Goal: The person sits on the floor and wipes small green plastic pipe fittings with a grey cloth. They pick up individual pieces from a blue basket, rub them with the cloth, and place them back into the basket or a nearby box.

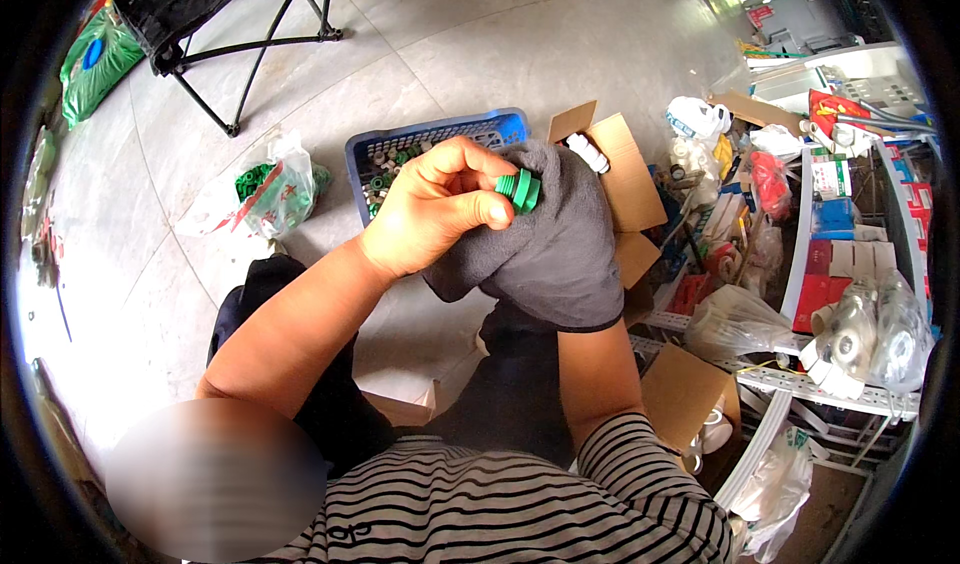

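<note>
Between the thumb and fingers of my left hand [424, 215] is a green plastic threaded pipe plug [523, 191], its ridged thread facing left and its wider head to the right. A dark grey towel-like cloth [555, 264] drapes over my right hand and wrist, so those fingers are hidden; only the forearm [600, 376] shows below it. The plug's head is right against the cloth, or just in front of it. Behind both hands, a blue plastic crate [439, 127] on the floor holds many small green, grey and white pipe fittings [386, 163].
Left of the crate lies a clear plastic bag [289, 196] with green fittings. An open cardboard box [626, 178] with white fittings stands close on the right. Farther right are cluttered metal shelves [795, 384]. A black folding chair [259, 43] stands at the upper left.
</note>
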`<state>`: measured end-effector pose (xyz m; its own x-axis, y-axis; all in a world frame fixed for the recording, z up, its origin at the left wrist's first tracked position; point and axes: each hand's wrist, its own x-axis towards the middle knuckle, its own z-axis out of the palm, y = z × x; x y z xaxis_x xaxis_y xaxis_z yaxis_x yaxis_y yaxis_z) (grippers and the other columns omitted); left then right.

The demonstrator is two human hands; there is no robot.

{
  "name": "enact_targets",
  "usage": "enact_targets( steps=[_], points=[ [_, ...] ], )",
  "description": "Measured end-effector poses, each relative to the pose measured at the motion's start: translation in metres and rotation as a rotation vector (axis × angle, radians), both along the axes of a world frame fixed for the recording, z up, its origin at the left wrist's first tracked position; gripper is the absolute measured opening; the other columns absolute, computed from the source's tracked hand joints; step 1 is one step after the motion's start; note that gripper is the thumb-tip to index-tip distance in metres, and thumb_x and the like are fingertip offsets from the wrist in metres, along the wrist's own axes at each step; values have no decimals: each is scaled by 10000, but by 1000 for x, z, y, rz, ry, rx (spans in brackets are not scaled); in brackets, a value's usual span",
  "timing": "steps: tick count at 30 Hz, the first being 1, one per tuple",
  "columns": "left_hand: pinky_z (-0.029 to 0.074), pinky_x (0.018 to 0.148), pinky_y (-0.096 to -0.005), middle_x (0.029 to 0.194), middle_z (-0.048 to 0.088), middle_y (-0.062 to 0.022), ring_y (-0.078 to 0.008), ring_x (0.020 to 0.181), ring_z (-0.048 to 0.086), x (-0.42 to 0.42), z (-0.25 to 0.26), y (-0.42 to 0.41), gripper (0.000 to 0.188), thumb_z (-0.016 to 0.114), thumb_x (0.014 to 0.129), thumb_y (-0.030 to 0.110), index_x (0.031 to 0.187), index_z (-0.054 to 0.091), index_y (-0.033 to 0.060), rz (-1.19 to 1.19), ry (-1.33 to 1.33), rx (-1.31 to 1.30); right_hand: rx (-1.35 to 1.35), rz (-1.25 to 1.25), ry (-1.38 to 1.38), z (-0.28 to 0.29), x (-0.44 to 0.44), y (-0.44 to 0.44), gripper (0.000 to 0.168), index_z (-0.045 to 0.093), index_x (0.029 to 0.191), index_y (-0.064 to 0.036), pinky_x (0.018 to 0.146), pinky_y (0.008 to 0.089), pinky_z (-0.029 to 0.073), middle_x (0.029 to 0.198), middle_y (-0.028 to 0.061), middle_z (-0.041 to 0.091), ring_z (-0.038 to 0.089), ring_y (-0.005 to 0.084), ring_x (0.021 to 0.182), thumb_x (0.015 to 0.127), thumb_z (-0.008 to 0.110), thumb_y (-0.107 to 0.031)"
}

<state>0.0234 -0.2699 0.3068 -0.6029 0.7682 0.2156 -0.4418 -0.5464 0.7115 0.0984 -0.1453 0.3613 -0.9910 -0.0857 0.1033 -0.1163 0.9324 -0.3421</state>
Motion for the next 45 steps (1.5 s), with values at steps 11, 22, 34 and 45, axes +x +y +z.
enact_targets(
  steps=[11, 22, 34, 45],
  points=[
    [473, 755, -249, 890, 607, -47, -104, 796, 562, -4, -8, 6, 203, 666, 793, 49, 975, 580, 17, 85, 62, -71, 124, -145, 130, -11, 0, 8, 245, 513, 862, -28, 611, 421, 415, 757, 172, 528, 543, 340, 717, 711, 634, -179],
    [524, 716, -218, 913, 618, -28, -104, 770, 608, -4, -13, 5, 156, 637, 817, 112, 958, 587, 68, -239, -528, 157, -19, -30, 43, 9, -4, -6, 396, 550, 856, -20, 687, 441, 430, 822, 188, 570, 553, 379, 770, 564, 699, -242],
    [451, 801, -264, 955, 588, -67, -140, 888, 551, -2, -13, 11, 221, 710, 720, -7, 906, 592, 12, 343, 425, -203, 236, -215, 143, -1, -2, 0, 255, 512, 845, -29, 654, 416, 434, 797, 159, 526, 549, 315, 749, 663, 642, -152],
    [473, 749, -290, 908, 597, -89, -192, 851, 577, -8, -12, 10, 233, 733, 681, 2, 879, 614, 25, 456, 585, -211, 201, -120, 66, -7, -4, 6, 243, 499, 886, -21, 655, 422, 422, 808, 171, 505, 531, 343, 807, 704, 589, -155]
  ],
)
